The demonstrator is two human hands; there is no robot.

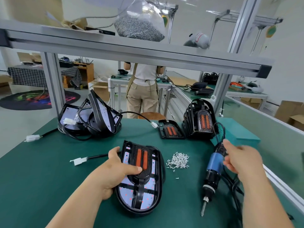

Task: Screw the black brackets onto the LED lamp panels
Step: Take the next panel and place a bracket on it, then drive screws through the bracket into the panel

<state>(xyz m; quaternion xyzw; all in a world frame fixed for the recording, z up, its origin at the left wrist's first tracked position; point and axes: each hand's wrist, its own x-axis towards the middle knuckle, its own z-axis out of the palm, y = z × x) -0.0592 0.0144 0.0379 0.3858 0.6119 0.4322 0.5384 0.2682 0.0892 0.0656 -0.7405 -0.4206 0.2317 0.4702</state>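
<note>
An LED lamp panel (144, 201) lies on the green table in front of me, with a black bracket (141, 162) carrying two orange strips laid on top. My left hand (115, 171) holds the panel's left edge, thumb pressing on the bracket. My right hand (240, 158) is blurred, fingers loosely spread, at the upper end of the blue and black electric screwdriver (212, 171), which lies on the table with its bit pointing toward me. A heap of small silver screws (178, 161) sits between panel and screwdriver.
Several bare lamp panels with cables (92, 119) are piled at the back left. Spare brackets stand stacked (200, 119) at the back right, one lying flat (171, 130). A white connector (79, 161) trails left. A bag of screws (139, 28) sits on the overhead shelf. A person stands beyond the table.
</note>
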